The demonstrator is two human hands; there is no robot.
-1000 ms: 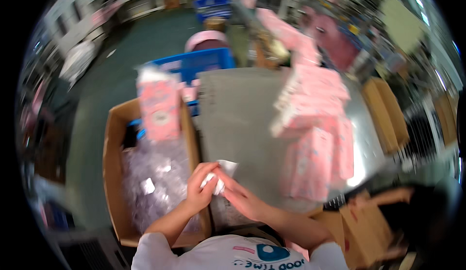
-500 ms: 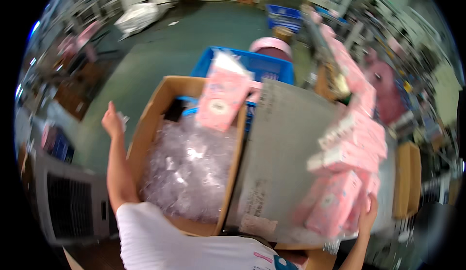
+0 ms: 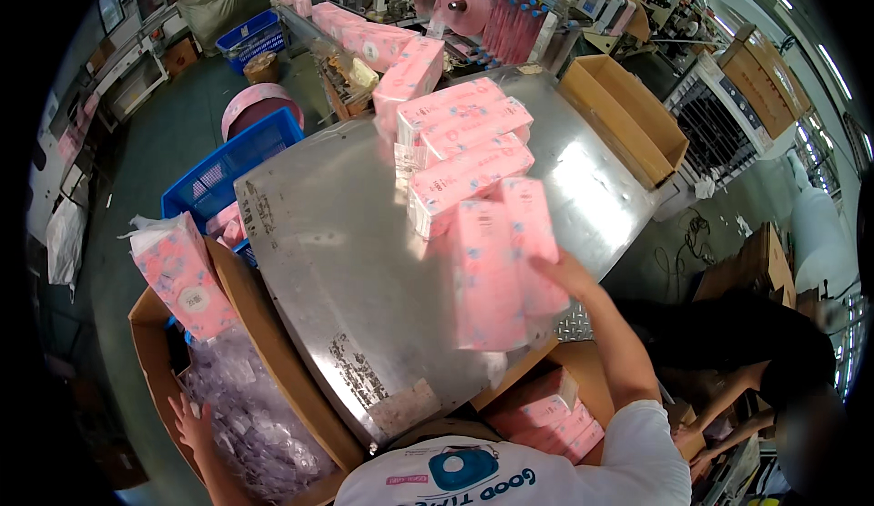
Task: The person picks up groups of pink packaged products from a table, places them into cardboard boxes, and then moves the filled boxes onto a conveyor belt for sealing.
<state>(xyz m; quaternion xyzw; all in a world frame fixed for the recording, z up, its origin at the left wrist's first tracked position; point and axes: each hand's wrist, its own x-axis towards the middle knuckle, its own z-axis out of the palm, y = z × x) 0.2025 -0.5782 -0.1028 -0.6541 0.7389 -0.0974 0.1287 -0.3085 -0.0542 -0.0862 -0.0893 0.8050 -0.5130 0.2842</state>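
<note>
On the metal table (image 3: 337, 233), two pink tissue packs (image 3: 490, 274) lie side by side at the near edge, slightly blurred. My right hand (image 3: 566, 278) grips the right-hand one from its outer side, some fingers hidden against the wrapper. Just beyond them, several more pink packs (image 3: 469, 156) rest in a row. At the lower left my left hand (image 3: 191, 424) has its fingers spread and holds nothing, over the edge of a cardboard carton (image 3: 291, 397) filled with crumpled clear plastic film (image 3: 246, 406). One pink pack (image 3: 185, 278) leans at that carton's far end.
Below the table edge, an open carton (image 3: 587, 369) holds several pink packs. A conveyor (image 3: 323, 60) carries packs from the far left. A blue crate (image 3: 232, 160) stands beyond the film carton, an empty carton (image 3: 628, 119) at the table's right. Another person (image 3: 728, 342) bends at the right.
My view has swung right, bringing the other person and the carton of packs into sight. My left hand has gone from outstretched to beside the film carton. My right hand remains at the nearest packs.
</note>
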